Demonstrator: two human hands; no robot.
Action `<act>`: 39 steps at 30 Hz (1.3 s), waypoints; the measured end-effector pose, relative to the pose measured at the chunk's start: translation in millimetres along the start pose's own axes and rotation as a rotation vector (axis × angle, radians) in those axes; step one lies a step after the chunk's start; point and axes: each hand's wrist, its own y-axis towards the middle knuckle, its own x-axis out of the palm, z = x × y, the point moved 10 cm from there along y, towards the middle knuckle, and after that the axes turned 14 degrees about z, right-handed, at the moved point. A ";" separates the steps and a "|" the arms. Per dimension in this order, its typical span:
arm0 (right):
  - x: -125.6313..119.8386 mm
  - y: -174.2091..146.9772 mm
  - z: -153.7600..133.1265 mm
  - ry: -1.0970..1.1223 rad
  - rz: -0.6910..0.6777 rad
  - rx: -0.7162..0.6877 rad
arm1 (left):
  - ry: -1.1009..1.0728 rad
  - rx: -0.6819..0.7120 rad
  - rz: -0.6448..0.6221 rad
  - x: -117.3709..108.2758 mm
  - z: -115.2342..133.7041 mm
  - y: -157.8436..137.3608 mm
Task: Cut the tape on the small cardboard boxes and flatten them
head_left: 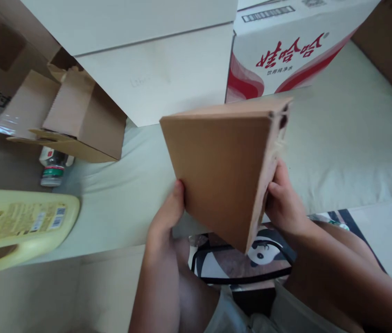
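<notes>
A brown cardboard box [220, 171] is held up in front of me, tilted, with its broad plain side facing me. My left hand [170, 206] grips its left edge, the thumb on the near face and the other fingers hidden behind. On the right narrow side, where torn flaps or layered edges show, my right hand [284, 196] holds the box with its fingers bent against that side. Below the box, a bag with a cartoon print and a black handle [241, 280] is partly visible between my legs.
White cartons [161, 74] and a red-and-white water carton [279, 55] stand at the back on a pale green cloth [355, 138]. At left are an opened cardboard box [102, 120], a small green-banded bottle [53, 169] and a large yellow jug [26, 226].
</notes>
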 end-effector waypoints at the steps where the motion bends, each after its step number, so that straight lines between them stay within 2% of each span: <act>1: -3.3 2.7 0.0 0.058 0.017 0.037 | 0.057 -0.084 -0.081 4.5 -3.6 -4.5; 3: -6.4 8.1 -0.2 0.162 0.008 0.133 | 0.187 -0.261 -0.298 13.5 -10.1 -19.2; 4: -6.4 10.2 -0.9 0.183 -0.017 0.176 | 0.222 -0.300 -0.402 17.4 -8.0 -26.5; 5: -6.9 12.2 -1.8 0.192 -0.036 0.210 | 0.248 -0.294 -0.461 19.0 -3.0 -29.8; 7: -7.4 14.8 -5.0 0.181 -0.072 0.240 | 0.280 -0.251 -0.465 17.4 5.0 -26.0; 9: -4.2 14.6 -9.8 0.150 -0.126 0.217 | 0.284 -0.184 -0.329 9.2 9.0 -10.4; 11: 1.7 11.6 -14.9 0.102 -0.179 0.162 | 0.189 -0.080 -0.076 -7.4 16.7 9.6; 13: 12.2 6.1 -23.0 0.041 -0.247 0.064 | -0.031 0.123 0.236 -34.0 37.1 20.3; 15: 28.0 -2.9 -33.7 0.000 -0.347 -0.054 | -0.299 0.429 0.483 -62.4 66.2 10.1; 17: 43.5 -12.8 -43.2 -0.007 -0.436 -0.144 | -0.439 0.716 0.570 -77.7 92.2 -10.2; 19: 51.3 -17.2 -47.5 -0.014 -0.452 -0.179 | -0.351 0.834 0.512 -73.8 108.5 -18.7; 22: 51.6 -15.7 -45.6 -0.085 -0.423 -0.195 | -0.145 0.773 0.427 -62.8 107.3 -12.3; 24: 40.4 -5.4 -36.4 -0.233 -0.335 -0.190 | -0.142 0.712 0.438 -64.2 98.9 -7.8; 28: -7.7 28.2 -6.6 -0.925 -0.034 -0.171 | -0.188 0.670 0.466 -65.6 91.0 -5.4; 30: -23.0 39.1 10.5 -1.210 -0.030 -0.131 | -0.184 0.658 0.475 -65.1 90.8 -5.1; 31: -27.6 42.6 19.8 -1.278 -0.058 -0.096 | -0.177 0.652 0.476 -64.7 90.8 -4.8; 33: -32.6 46.9 33.3 -1.296 -0.101 -0.037 | -0.170 0.651 0.479 -64.3 91.2 -4.7; 35: -32.7 49.6 34.0 -1.204 -0.079 -0.038 | -0.169 0.667 0.477 -63.6 92.2 -5.3; 37: -29.0 50.2 23.2 -0.974 -0.014 -0.059 | -0.174 0.693 0.470 -62.7 93.3 -6.6; 39: -25.0 47.4 3.7 -0.614 0.065 -0.058 | -0.185 0.707 0.465 -62.1 93.9 -7.8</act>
